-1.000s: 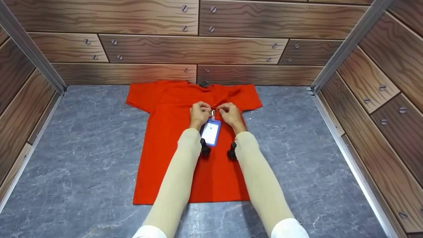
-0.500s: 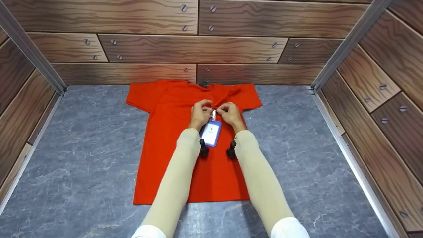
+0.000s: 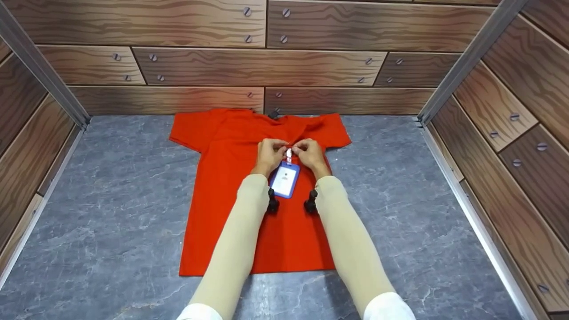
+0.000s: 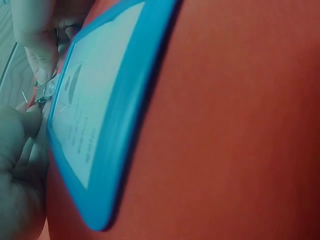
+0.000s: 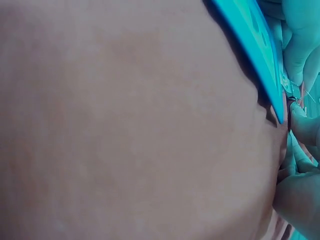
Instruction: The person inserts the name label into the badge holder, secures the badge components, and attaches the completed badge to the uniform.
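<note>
A red T-shirt (image 3: 231,178) lies spread flat, and an ID badge (image 3: 285,179) with a blue frame rests on its chest. At the badge's top is a metal clip (image 4: 46,91), and a thin pin (image 4: 25,96) sticks out beside it. My left hand (image 3: 268,155) pinches at the clip from the left, while my right hand (image 3: 312,155) pinches at it from the right. Red cloth bunches between the fingertips; how far each grips cloth or metal is partly hidden. In the right wrist view the badge (image 5: 255,50) is edge-on.
The shirt lies on a grey marbled surface (image 3: 111,191). A wood-patterned wall (image 3: 258,66) stands just behind the collar, with side walls at left and right. A small dark object (image 3: 273,114) sits at the collar. Black wrist cameras (image 3: 272,202) hang close to the badge.
The badge and clip have shifted slightly right and down. My left forefinger lifted half a second ago and has come back down beside the clip. My right hand has barely moved.
</note>
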`<state>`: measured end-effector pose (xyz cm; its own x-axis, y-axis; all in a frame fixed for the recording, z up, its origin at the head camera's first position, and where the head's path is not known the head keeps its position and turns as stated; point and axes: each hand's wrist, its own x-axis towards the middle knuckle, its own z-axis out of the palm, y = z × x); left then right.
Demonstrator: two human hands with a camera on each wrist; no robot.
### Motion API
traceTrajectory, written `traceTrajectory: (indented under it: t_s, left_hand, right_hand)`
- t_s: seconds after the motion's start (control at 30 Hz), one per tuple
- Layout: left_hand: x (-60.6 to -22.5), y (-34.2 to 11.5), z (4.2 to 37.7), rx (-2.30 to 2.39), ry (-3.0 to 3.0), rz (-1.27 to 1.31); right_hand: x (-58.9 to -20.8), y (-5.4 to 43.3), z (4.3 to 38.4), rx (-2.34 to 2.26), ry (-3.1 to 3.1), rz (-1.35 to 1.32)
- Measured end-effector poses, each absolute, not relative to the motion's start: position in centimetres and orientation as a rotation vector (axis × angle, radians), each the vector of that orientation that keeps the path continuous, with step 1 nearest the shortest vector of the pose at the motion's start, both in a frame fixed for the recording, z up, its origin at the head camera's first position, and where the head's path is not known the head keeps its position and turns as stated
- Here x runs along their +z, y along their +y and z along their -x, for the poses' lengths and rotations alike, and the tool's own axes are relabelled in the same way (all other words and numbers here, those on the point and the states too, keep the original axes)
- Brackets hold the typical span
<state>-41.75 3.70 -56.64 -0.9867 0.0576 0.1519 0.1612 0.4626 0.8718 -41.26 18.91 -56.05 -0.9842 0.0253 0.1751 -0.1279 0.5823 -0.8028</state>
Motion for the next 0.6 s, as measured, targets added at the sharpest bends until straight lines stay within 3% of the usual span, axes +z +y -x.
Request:
traceTrajectory:
  t_s: [0.6]
  left_hand:
    - [-56.56, 4.07, 41.83, -1.368, -2.597, 0.292]
  right_hand:
    - [-56.47, 18.87, 41.37, 1.394, -2.615, -0.110]
